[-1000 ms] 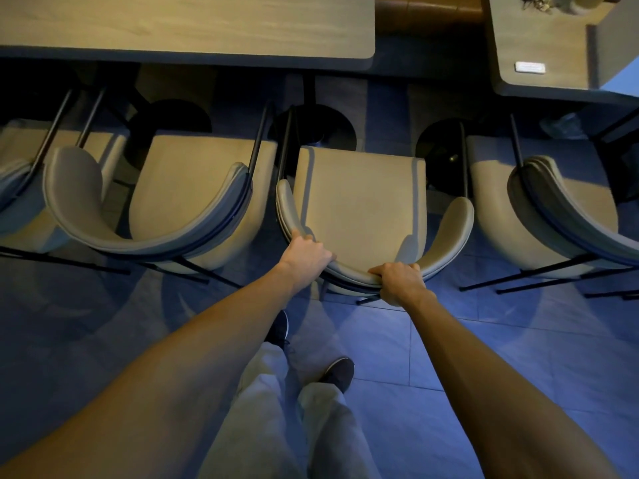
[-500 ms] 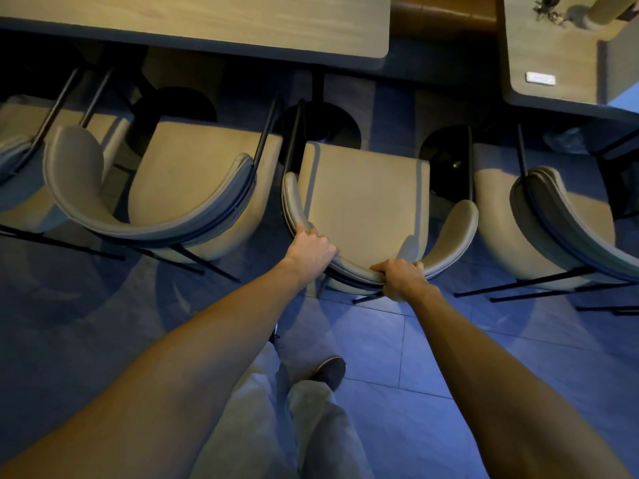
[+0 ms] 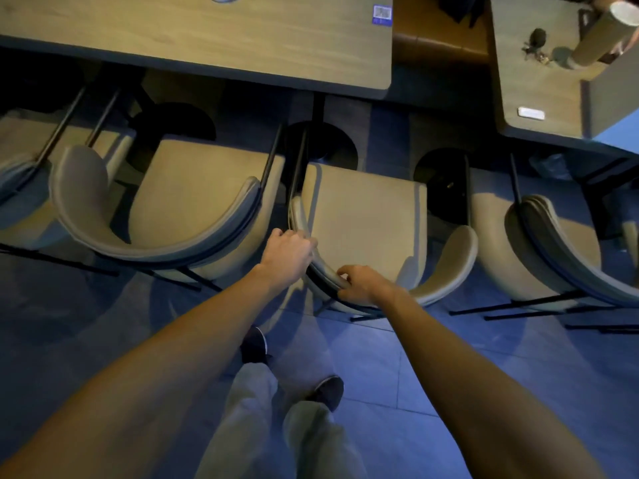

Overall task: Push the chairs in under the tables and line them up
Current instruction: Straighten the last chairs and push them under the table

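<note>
Behind the long wooden table (image 3: pixel 193 46), I clamp my left hand (image 3: pixel 288 255) and right hand (image 3: pixel 359 285) on the beige curved-back chair (image 3: pixel 363 216), steering it squarely under.

I see the long bench (image 3: pixel 207 39) ahead, with a second bench (image 3: pixel 532 74) to its right. Four chairs stand in a row in front of them. The middle chair (image 3: pixel 363 219) sits just beside the chair on its left (image 3: pixel 193 202); another chair (image 3: pixel 539 243) stands to its right, near the second bench. My left grip (image 3: pixel 288 254) and right grip (image 3: pixel 359 285) close on the middle chair's backrest.
</note>
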Tool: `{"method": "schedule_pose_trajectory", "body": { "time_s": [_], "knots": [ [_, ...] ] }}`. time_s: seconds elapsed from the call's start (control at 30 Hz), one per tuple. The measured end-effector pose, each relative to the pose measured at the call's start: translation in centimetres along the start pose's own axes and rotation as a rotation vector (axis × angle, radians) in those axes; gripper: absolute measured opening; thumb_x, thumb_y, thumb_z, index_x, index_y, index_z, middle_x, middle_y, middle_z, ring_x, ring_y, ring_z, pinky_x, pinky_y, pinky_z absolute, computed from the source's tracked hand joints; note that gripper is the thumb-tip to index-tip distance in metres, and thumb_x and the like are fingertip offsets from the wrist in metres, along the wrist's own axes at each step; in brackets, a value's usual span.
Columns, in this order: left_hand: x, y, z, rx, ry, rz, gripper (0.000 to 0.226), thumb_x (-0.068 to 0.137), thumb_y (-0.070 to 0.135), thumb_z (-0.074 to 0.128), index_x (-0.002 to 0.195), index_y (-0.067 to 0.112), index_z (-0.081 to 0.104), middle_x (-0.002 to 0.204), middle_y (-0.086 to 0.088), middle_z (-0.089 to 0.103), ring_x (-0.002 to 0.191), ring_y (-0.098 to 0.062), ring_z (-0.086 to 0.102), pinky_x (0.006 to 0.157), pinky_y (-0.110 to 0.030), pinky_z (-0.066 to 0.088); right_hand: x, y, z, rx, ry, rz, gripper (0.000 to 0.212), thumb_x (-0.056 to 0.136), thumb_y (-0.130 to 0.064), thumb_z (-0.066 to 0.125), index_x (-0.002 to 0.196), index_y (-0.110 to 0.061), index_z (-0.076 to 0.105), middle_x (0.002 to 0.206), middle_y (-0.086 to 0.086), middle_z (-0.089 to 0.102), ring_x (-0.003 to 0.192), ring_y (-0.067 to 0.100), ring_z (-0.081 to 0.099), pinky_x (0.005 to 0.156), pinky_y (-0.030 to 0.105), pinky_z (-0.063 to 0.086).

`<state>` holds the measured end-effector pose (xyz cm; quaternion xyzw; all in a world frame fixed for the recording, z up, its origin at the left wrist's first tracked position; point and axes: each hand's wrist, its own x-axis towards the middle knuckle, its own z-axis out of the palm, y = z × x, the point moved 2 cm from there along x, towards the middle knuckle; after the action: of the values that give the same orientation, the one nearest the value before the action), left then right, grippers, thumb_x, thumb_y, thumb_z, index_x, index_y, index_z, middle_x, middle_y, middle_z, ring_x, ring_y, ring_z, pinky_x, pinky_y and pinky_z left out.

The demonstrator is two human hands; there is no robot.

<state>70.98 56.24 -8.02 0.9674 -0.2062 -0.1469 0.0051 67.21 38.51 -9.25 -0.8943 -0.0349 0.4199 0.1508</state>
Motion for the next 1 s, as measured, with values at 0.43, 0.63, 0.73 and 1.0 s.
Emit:
{"method": "schedule_pose_trajectory", "body": {
  "time_s": [0.43, 0.63, 0.73, 1.0],
  "knots": [
    [0.0, -15.1, 1.1, -0.165, -0.001, -0.342, 0.059, 0.089, 0.016, 0.064, 0.142, 0.024, 0.039, 0.113, -0.011, 0.054, 0.098, -0.033, 0.061, 0.079, -0.045, 0.053, 9.4, -12.5, -3.4, 0.135, 0.285, 0.228, 0.062, 0.097, -0.014, 0.051, 0.152, -0.002, 0.024, 0.132, 0.021, 0.060, 0.119, 0.037, 0.061, 0.098, 0.045, 0.051],
    [1.5, -17.1, 2.4, -0.305, -0.150, -0.409, 0.072, 0.094, 0.006, 0.056, 0.155, 0.019, 0.019, 0.110, -0.017, 0.067, 0.096, -0.035, 0.067, 0.078, -0.044, 0.053, 12.1, -13.1, -3.6, 0.187, 0.297, 0.300, 0.081, 0.098, -0.005, 0.051, 0.160, -0.010, 0.000, 0.127, 0.022, 0.063, 0.113, 0.035, 0.064, 0.097, 0.049, 0.053],
    [1.2, -17.5, 3.1, -0.272, -0.188, -0.397, 0.089, 0.093, 0.003, 0.058, 0.160, 0.019, 0.002, 0.109, -0.017, 0.067, 0.095, -0.033, 0.067, 0.080, -0.043, 0.053, 12.7, -13.5, -2.1, 0.331, 0.366, 0.356, 0.077, 0.100, -0.011, 0.046, 0.159, -0.025, -0.001, 0.132, 0.020, 0.057, 0.117, 0.036, 0.060, 0.097, 0.058, 0.050],
    [0.9, -17.5, 3.0, -0.243, -0.205, -0.371, 0.095, 0.090, 0.004, 0.063, 0.160, 0.020, 0.001, 0.115, -0.018, 0.064, 0.102, -0.034, 0.064, 0.085, -0.042, 0.052, 13.1, -14.2, -2.3, 0.414, 0.341, 0.442, 0.077, 0.098, -0.013, 0.048, 0.157, -0.029, 0.001, 0.145, 0.021, 0.043, 0.127, 0.040, 0.049, 0.104, 0.063, 0.041]
  ]
}}
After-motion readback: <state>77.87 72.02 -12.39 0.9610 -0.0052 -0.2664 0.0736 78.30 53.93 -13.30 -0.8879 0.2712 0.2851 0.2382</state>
